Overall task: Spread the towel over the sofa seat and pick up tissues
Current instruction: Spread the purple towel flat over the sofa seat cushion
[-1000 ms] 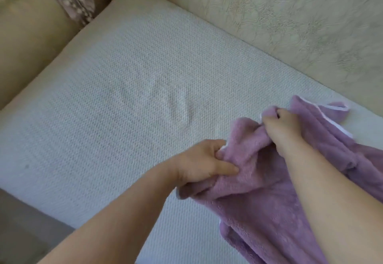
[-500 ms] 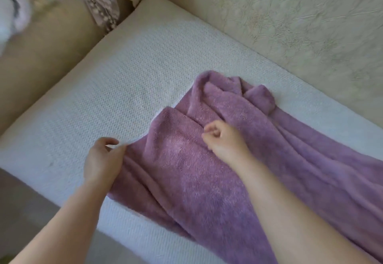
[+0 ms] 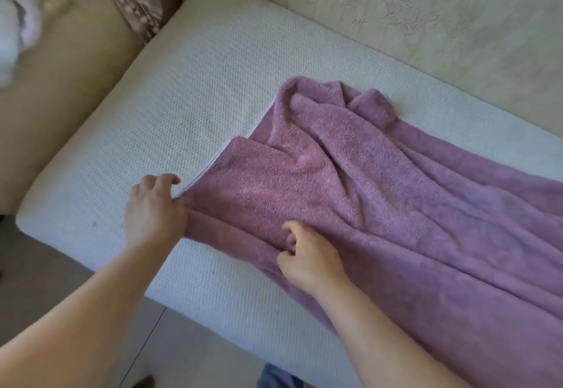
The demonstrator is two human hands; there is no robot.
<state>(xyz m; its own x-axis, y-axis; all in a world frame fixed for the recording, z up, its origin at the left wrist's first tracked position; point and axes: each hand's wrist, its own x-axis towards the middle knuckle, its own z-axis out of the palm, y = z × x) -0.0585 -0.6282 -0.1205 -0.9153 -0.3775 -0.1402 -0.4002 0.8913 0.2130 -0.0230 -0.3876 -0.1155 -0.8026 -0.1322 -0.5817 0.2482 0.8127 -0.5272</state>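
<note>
Sofa seat (image 3: 189,98): rumpled towel (image 3: 380,189); patterned cloth (image 3: 140,12) by armrest (image 3: 70,98).

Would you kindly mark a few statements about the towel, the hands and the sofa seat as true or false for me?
1. The towel is purple. True.
2. It covers the whole sofa seat smoothly. False: it is rumpled, and the left part of the seat is uncovered.
3. The left hand grips the towel at its left edge. True.
4. The right hand holds a tissue. False: its curled fingers pinch a fold of the towel.
5. The towel hangs over the backrest. False: it lies on the seat, below the backrest.
</note>
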